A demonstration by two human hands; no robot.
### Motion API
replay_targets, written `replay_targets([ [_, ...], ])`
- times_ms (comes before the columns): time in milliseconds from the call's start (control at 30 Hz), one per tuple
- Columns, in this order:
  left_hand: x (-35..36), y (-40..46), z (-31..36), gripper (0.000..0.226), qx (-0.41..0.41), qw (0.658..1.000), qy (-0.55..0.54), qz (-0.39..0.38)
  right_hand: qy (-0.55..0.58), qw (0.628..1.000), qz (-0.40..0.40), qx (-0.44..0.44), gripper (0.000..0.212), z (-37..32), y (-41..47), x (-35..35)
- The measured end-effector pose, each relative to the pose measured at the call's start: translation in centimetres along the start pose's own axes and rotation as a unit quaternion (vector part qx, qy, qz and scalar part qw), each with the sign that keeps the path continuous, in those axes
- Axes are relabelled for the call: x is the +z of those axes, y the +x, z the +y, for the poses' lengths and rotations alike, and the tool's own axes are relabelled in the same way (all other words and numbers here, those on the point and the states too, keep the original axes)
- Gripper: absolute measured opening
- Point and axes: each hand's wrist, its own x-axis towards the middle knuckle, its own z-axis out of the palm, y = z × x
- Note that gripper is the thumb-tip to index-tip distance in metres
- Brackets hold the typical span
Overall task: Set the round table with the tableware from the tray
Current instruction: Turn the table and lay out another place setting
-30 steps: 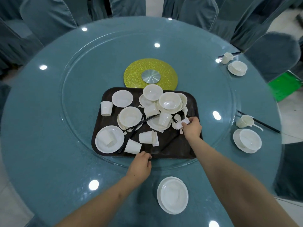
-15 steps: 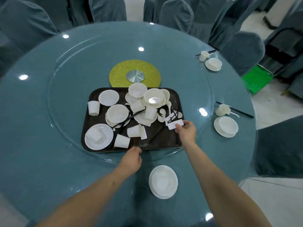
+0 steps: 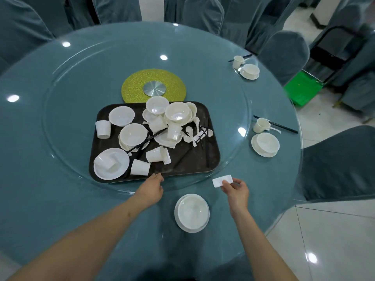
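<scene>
A small white rectangular dish point(image 3: 222, 180) is pinched by the right hand point(image 3: 235, 189) just above the table point(image 3: 60, 199), near the bowl point(image 3: 191, 212). The tray point(image 3: 211, 159) edge is touched by the left hand point(image 3: 151, 189), fingers relaxed.

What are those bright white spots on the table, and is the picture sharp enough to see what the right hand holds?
Head view: the spots are ceiling-light glare on the glass tabletop. Wide-angle distortion bows the table edge. Focus is good at the centre: the right hand pinches a small white rectangular dish; the left hand touches the tray rim.
</scene>
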Motion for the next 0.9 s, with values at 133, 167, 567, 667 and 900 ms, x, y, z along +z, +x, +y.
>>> replay_targets([
  [133,0.1,0.0,-0.1,0.038,0.002,1.000,0.005,0.005,-0.009,1.000,0.016,0.022,0.024,2.4,-0.3,-1.8],
  [167,0.1,0.1,-0.1,0.038,0.003,1.000,0.007,0.004,-0.015,0.999,0.019,0.026,0.024,2.8,-0.3,-2.0],
  [567,0.4,0.3,-0.4,0.039,0.002,0.999,0.036,0.000,-0.088,0.994,0.019,0.069,0.024,4.9,1.0,-1.9],
  [667,0.3,0.2,-0.3,0.039,-0.002,0.999,0.035,0.001,-0.104,0.992,0.019,0.071,0.023,5.3,1.2,-1.7],
  [900,0.3,0.3,0.0,0.034,-0.005,0.999,0.023,0.023,-0.198,0.978,0.021,0.061,0.023,6.2,1.7,-2.4],
])
